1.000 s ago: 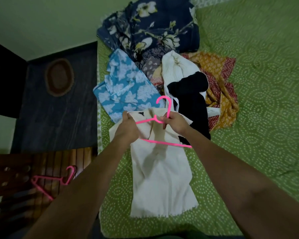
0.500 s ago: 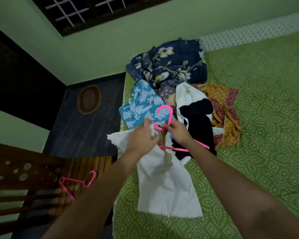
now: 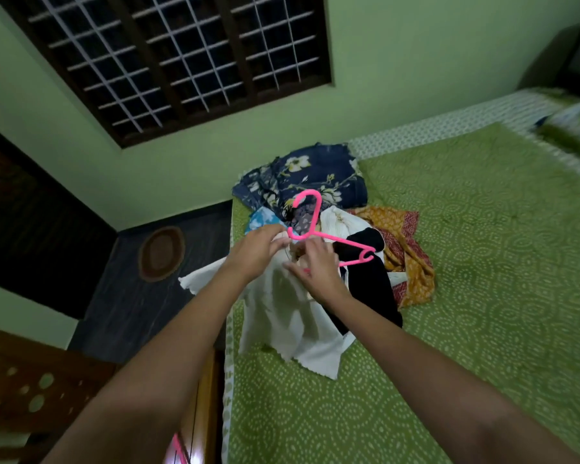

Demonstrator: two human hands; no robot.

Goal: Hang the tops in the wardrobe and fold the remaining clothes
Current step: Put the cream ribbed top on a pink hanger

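I see open green bed (image 3: 449, 380) nearest. My left hand (image 3: 260, 251) pinches the white top (image 3: 292, 316) by the bed's left edge; my right hand (image 3: 318, 269) grips its collar under the pink hanger (image 3: 315, 226). Beyond lies the clothes pile (image 3: 315, 175).

Dim indoor light, soft wide-angle picture.

The barred dark-framed window (image 3: 168, 58) is black outside; lines bow strongly toward the edges. The green patterned bedspread (image 3: 482, 262) smears at far right, the polished brown wooden footboard (image 3: 195, 426) shows glare, and shadows are faint.
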